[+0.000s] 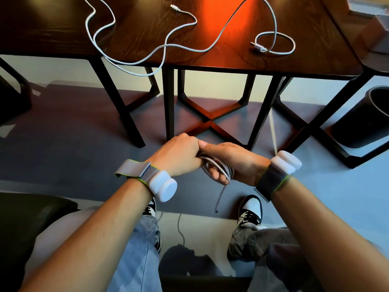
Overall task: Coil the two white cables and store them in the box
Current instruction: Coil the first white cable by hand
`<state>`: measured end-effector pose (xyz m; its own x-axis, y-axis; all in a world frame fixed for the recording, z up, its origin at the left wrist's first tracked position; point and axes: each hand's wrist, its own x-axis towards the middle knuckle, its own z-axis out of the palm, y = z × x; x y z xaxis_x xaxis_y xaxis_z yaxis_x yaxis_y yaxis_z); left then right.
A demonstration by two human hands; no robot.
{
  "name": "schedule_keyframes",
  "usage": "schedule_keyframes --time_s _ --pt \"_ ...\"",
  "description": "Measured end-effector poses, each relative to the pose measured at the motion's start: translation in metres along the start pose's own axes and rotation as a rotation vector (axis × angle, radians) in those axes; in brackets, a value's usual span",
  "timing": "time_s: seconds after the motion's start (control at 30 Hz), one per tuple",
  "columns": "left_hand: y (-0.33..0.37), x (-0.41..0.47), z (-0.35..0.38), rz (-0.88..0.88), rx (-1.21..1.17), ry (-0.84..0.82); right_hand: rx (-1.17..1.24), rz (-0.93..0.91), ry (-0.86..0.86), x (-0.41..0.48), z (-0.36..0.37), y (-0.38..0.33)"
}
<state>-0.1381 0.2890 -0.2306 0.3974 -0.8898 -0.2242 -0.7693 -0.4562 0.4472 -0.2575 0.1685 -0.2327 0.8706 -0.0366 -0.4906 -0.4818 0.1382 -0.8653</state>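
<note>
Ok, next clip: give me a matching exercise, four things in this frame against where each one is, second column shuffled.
Things:
1. coiled white cable
2. loose white cable
3. black cylindrical bin
4. pale shallow box

Places:
A. on the floor at right, beside the table legs
B. spread across the dark wooden table, one loop drooping over its near edge
C. at the table's far right corner
D. held between the left hand and the right hand, below table height, one end dangling

Pairs: 1-D, 2-B, 3-A, 4-C
</note>
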Motion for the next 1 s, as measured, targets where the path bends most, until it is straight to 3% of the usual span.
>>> schedule_keyframes --time_s 0.13,0.4,0.57,0.67,0.77,0.87,1.0 --pt "0.003 -0.002 -0.002 -0.012 0.037 -0.051 0.002 0.073 -0.121 0.003 0.003 0.005" --pt "0.003 -0.006 -0.009 0.07 0.012 -0.083 0.122 0.034 -0.318 0.0 0.005 0.006" --pt "0.004 -0.006 -0.001 0.169 -0.094 -0.045 0.128 0.093 -0.473 -0.004 0.001 0.002" --pt "0.005 -0.006 0.009 0.189 -0.233 -0.02 0.114 0.101 -0.48 -0.007 0.001 0.001" --pt "0.01 -0.005 0.013 0.246 -0.375 0.1 0.294 0.011 -0.49 -0.011 0.002 -0.002" --pt "0.014 0.0 0.014 0.231 -0.541 0.252 0.647 -0.105 -0.548 -0.014 -0.002 -0.01" --pt "0.025 0.006 0.013 0.165 -0.75 0.193 0.961 -0.211 -0.499 -0.016 -0.006 -0.016"
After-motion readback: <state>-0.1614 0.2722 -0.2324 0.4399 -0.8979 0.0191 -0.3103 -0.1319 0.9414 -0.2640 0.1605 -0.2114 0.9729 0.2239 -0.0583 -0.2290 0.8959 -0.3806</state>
